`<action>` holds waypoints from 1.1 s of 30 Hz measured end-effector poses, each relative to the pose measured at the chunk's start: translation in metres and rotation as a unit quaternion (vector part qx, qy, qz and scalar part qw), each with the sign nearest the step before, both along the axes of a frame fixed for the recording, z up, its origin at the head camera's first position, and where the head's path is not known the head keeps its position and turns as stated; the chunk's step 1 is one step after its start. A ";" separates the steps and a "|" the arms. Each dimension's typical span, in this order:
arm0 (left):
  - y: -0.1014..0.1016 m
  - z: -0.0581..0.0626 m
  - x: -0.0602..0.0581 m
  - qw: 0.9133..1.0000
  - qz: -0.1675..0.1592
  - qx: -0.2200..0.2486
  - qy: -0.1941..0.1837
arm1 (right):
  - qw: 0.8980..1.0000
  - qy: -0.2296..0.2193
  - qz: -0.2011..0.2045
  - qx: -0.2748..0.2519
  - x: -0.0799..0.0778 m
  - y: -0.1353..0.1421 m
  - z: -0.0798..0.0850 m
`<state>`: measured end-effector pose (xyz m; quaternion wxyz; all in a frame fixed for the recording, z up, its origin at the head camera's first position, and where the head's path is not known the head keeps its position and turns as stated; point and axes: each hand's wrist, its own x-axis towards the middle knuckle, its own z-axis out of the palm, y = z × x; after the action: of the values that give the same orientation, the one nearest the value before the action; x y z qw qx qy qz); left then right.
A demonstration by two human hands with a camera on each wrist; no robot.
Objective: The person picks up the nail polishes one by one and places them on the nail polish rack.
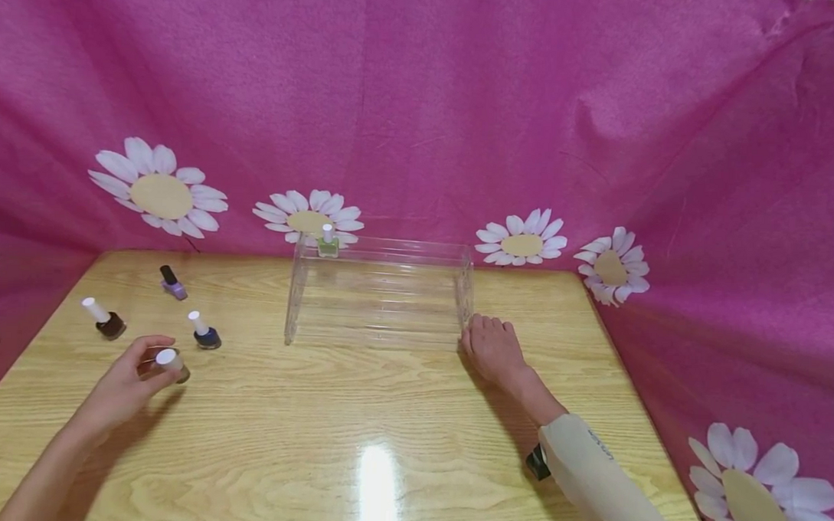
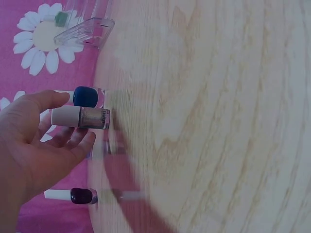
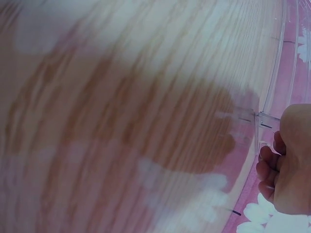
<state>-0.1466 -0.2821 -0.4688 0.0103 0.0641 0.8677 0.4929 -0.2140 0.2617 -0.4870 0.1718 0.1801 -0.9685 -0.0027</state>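
Note:
My left hand (image 1: 126,384) is curved loosely about a nail polish bottle (image 2: 95,118) with a white cap and a shimmery, beige-looking body. The bottle appears upright on the table, with a gap between its cap and the forefinger in the head view. A dark blue nail polish (image 1: 208,337) stands just beyond it. With curled fingers, my right hand (image 1: 494,349) holds the lower right end of a clear tiered rack (image 1: 380,342); its thumb is hidden. On the rack's top tier, at the left, stands a green nail polish (image 1: 328,247).
A dark brown or black polish (image 1: 111,326) and a purple one with a black cap (image 1: 174,286) stand at the table's left. A black object (image 1: 538,462) is partly hidden by the right sleeve (image 1: 596,474). A pink flowered cloth (image 1: 422,107) hangs behind the wooden table (image 1: 300,440).

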 end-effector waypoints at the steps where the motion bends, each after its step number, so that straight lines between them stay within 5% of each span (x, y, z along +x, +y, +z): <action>1: 0.000 0.000 0.000 1.000 0.000 0.000 0.002 | 1.000 0.001 0.000 -0.001 0.000 0.000 0.000; 10: 0.006 -0.006 -0.001 0.999 -0.008 0.010 0.030 | 1.000 -0.015 -0.004 -0.011 -0.001 0.001 -0.002; 20: 0.004 -0.009 -0.003 1.000 -0.010 0.011 -0.009 | 1.000 -0.012 -0.004 -0.019 0.000 0.000 0.000; 33: 0.001 -0.014 -0.003 0.995 0.007 0.096 -0.003 | 0.998 -0.053 -0.018 -0.020 -0.002 0.000 -0.002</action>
<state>-0.1492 -0.2811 -0.4826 0.0035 0.0569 0.8168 0.5741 -0.2161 0.2620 -0.4892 0.1237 0.1588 -0.9793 0.0229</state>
